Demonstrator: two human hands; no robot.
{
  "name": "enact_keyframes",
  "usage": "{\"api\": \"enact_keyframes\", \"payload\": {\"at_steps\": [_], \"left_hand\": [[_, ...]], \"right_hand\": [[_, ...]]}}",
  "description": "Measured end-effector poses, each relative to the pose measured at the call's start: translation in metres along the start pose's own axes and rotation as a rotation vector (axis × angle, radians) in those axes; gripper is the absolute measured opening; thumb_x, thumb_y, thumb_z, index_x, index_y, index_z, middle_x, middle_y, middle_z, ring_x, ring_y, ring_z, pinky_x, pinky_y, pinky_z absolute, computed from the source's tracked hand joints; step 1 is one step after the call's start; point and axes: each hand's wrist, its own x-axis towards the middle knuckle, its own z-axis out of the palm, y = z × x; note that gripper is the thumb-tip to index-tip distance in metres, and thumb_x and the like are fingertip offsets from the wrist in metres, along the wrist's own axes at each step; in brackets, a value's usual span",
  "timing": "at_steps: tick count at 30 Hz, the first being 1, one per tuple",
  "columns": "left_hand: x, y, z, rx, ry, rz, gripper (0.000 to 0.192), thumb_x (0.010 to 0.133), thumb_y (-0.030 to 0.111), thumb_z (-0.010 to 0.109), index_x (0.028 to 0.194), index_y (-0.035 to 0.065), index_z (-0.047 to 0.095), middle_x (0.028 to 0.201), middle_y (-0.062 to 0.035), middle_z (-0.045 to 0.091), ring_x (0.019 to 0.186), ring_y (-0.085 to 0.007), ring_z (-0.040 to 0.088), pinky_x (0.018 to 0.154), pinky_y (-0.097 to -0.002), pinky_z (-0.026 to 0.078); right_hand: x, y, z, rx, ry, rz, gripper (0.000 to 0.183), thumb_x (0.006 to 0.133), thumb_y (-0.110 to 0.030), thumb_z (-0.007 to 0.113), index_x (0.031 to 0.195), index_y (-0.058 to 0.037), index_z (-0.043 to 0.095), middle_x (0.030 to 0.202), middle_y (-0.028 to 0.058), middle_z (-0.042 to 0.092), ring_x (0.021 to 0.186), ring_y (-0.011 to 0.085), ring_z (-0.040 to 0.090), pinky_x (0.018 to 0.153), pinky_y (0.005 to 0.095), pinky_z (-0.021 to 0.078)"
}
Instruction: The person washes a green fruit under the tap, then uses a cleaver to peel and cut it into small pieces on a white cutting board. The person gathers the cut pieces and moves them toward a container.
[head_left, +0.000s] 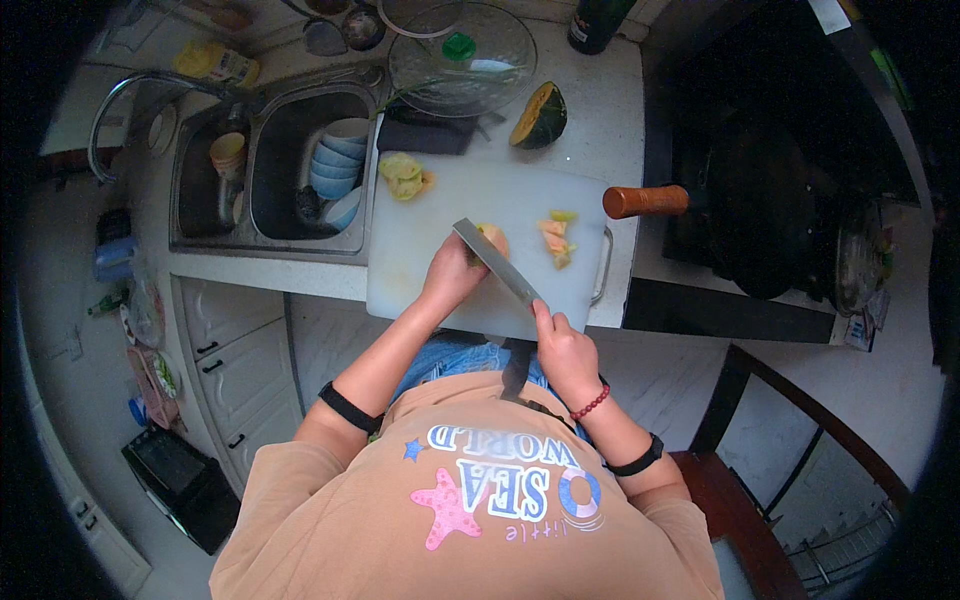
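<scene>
My left hand (454, 268) grips a pale pink-and-green piece of produce (493, 238) on the white cutting board (420, 240); its exact kind is unclear. In my right hand (568, 351) is the handle of a kitchen knife (501, 264). The blade runs diagonally over the produce, its tip close to my left fingers, and hides part of the piece. Several cut pink and green chunks (555, 238) lie on the board's right side. At its far left rests a small heap of pale green peelings or scraps (403, 177).
Left of the board is a double sink (262, 199) holding stacked blue bowls (335, 169). A cut squash (541, 116) and a glass lid (480, 82) sit behind. A wok's wooden handle (645, 202) reaches over the counter's right edge. A dark bottle (596, 28) stands at the back.
</scene>
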Motion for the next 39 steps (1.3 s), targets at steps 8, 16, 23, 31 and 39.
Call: {"api": "enact_keyframes", "payload": {"at_steps": [8,16,23,31,39], "left_hand": [[0.016,0.013,-0.011,-0.003,-0.106,0.028,0.034,0.074,0.018,0.068,0.101,0.0,0.06,0.094,-0.0185,0.066,0.091,-0.0339,0.063,0.078,-0.0396,0.049],[0.025,-0.002,-0.009,0.066,-0.124,-0.01,0.061,0.074,0.03,0.073,0.119,-0.0025,0.049,0.104,-0.0258,0.062,0.097,-0.0395,0.06,0.083,-0.0418,0.048],[-0.01,-0.029,0.01,0.096,0.036,0.081,0.087,0.071,0.03,0.078,0.134,-0.0068,0.033,0.124,-0.0277,0.047,0.116,-0.0395,0.047,0.099,-0.0408,0.038],[-0.013,-0.021,0.02,0.036,0.012,0.023,0.087,0.067,0.022,0.08,0.134,-0.0069,0.032,0.124,-0.0257,0.046,0.118,-0.0386,0.044,0.101,-0.0399,0.038],[-0.009,-0.011,0.014,0.083,-0.013,0.008,0.072,0.07,0.023,0.077,0.127,-0.0038,0.041,0.117,-0.0249,0.054,0.109,-0.0384,0.053,0.092,-0.041,0.045]], "right_hand": [[0.029,-0.001,0.013,0.038,-0.093,0.016,0.019,0.086,-0.008,0.048,0.103,0.0004,0.05,0.067,0.0144,0.058,0.05,0.03,0.062,0.041,0.0382,0.0504],[0.069,0.013,0.036,0.114,-0.166,0.052,0.017,0.086,-0.007,0.045,0.099,0.003,0.048,0.07,0.0203,0.062,0.061,0.0359,0.064,0.049,0.0431,0.0519],[0.067,0.022,0.043,0.355,-0.131,0.219,0.02,0.089,-0.012,0.044,0.106,-0.0017,0.045,0.08,0.0214,0.063,0.07,0.0413,0.063,0.061,0.05,0.0499],[0.013,0.013,0.0,0.152,-0.117,0.082,0.017,0.088,-0.009,0.047,0.105,-0.0056,0.047,0.075,0.0173,0.061,0.062,0.0363,0.063,0.051,0.0441,0.0509],[-0.006,0.01,-0.018,0.086,-0.235,0.088,0.019,0.085,-0.005,0.045,0.104,-0.0026,0.048,0.074,0.0168,0.061,0.061,0.0352,0.063,0.049,0.0425,0.0513]]}}
